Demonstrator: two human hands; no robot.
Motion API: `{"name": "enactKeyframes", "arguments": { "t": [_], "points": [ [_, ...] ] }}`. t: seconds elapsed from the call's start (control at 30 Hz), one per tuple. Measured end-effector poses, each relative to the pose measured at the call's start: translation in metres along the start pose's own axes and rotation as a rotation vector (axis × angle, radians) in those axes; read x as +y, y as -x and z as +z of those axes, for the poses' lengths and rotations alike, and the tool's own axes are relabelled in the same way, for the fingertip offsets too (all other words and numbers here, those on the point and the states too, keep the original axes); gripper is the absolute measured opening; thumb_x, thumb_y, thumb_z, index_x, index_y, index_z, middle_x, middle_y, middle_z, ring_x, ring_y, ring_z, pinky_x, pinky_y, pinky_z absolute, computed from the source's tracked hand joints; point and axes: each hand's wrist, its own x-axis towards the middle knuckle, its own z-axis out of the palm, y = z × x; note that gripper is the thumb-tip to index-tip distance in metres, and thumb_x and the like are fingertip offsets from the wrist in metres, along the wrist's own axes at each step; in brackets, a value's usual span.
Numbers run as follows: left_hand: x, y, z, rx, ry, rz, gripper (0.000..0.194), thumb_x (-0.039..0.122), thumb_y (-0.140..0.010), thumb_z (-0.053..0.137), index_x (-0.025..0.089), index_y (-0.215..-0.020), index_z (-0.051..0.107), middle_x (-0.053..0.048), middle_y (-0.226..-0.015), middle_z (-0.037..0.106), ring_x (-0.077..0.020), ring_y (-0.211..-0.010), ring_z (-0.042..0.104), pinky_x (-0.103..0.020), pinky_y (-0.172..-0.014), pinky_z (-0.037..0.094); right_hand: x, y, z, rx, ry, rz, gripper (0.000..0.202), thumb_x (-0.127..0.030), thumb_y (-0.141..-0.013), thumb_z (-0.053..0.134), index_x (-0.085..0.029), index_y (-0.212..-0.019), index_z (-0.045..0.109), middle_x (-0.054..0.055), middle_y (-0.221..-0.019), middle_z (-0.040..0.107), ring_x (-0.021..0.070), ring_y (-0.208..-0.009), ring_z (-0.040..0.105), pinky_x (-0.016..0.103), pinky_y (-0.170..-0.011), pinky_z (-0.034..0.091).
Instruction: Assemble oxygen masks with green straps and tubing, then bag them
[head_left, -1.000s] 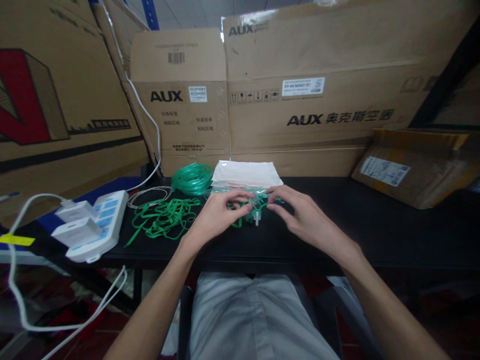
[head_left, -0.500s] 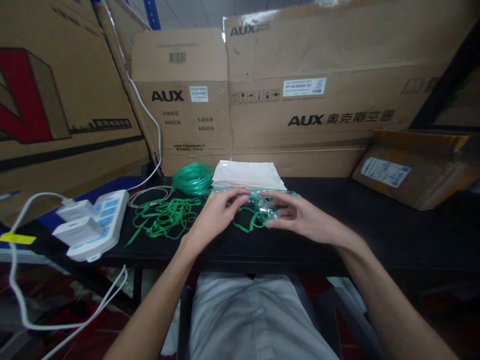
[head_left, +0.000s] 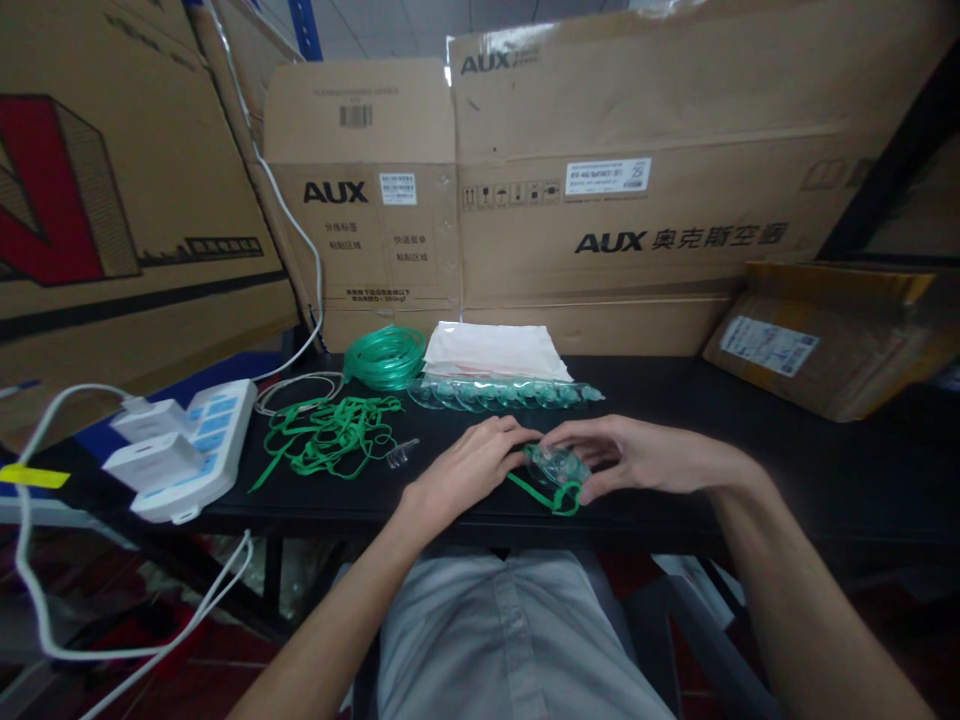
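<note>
Between my hands, low over the black table's front, is a clear, green-tinted oxygen mask (head_left: 556, 464) with a green elastic strap (head_left: 564, 498) hanging from it. My right hand (head_left: 637, 455) grips it from the right, thumb below and fingers over the top. At its left edge, my left hand (head_left: 484, 458) pinches it with bent fingers, their tips partly hidden. Behind them lies a row of nested masks (head_left: 502, 396). A heap of green elastic straps (head_left: 330, 435) and a small clear plastic piece (head_left: 403, 453) lie to the left.
A coil of green tubing (head_left: 385, 358) and a stack of white sheets or bags (head_left: 495, 350) stand at the back. On the left is a white power strip (head_left: 217, 430) with plugged-in chargers. Large cartons (head_left: 615, 270) wall the rear; a taped box (head_left: 825, 340) sits right.
Both hands have come toward me and to the right with the mask and strap. The row of nested masks and the small clear piece are now uncovered.
</note>
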Motion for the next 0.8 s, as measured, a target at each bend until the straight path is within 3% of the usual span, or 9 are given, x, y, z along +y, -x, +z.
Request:
{"name": "enactKeyframes", "arguments": {
  "t": [0.17,0.3,0.47,0.6,0.67,0.8],
  "points": [
    [-0.001,-0.001,-0.005,0.014,0.068,0.012,0.028,0.039,-0.096,0.061,0.021,-0.117,0.07,-0.005,-0.11,0.067,-0.0214,-0.105,0.064,-0.028,-0.091,0.047,0.001,0.004,-0.006,0.035,-0.002,0.036,0.059,-0.036,-0.073,0.086,-0.023,-0.124,0.06,0.004,-0.111,0.066,0.0212,-0.1,0.066,0.036,-0.09,0.055],
    [-0.001,-0.003,-0.01,0.069,0.15,-0.001,0.025,0.043,-0.094,0.064,0.022,-0.104,0.074,-0.001,-0.09,0.066,-0.0171,-0.084,0.063,-0.024,-0.076,0.044,0.003,0.003,-0.008,0.097,0.03,-0.008,0.052,-0.035,-0.075,0.084,-0.024,-0.116,0.055,0.0,-0.101,0.061,0.0177,-0.096,0.064,0.034,-0.088,0.053],
    [-0.002,-0.002,-0.022,0.166,0.254,-0.081,0.023,0.042,-0.094,0.064,0.021,-0.095,0.075,0.001,-0.08,0.068,-0.0155,-0.074,0.06,-0.025,-0.07,0.042,0.004,0.001,-0.007,0.127,-0.004,-0.044,0.051,-0.034,-0.075,0.083,-0.023,-0.112,0.05,-0.004,-0.089,0.055,0.0144,-0.086,0.06,0.029,-0.077,0.053],
    [-0.005,0.0,-0.028,0.216,0.402,-0.184,0.031,0.049,-0.088,0.069,0.018,-0.087,0.069,0.002,-0.068,0.063,-0.0147,-0.064,0.058,-0.024,-0.058,0.04,0.004,0.002,-0.006,0.154,-0.066,-0.065,0.051,-0.031,-0.075,0.084,-0.024,-0.111,0.049,-0.004,-0.091,0.056,0.0117,-0.082,0.06,0.026,-0.072,0.052],
    [-0.008,0.0,-0.029,0.22,0.516,-0.207,0.032,0.048,-0.085,0.072,0.018,-0.089,0.066,0.001,-0.071,0.065,-0.0151,-0.066,0.061,-0.023,-0.058,0.043,0.003,0.003,-0.006,0.161,-0.122,-0.073,0.051,-0.028,-0.074,0.085,-0.024,-0.11,0.048,-0.003,-0.097,0.058,0.0108,-0.081,0.061,0.026,-0.073,0.052],
    [-0.013,0.0,-0.033,0.175,0.591,-0.144,0.031,0.039,-0.09,0.067,0.018,-0.114,0.07,-0.003,-0.088,0.075,-0.0175,-0.079,0.069,-0.026,-0.074,0.051,-0.002,0.004,-0.005,0.186,-0.247,-0.087,0.055,-0.021,-0.07,0.086,-0.024,-0.107,0.046,-0.003,-0.102,0.061,0.0113,-0.084,0.064,0.028,-0.077,0.054]
  ]
}}
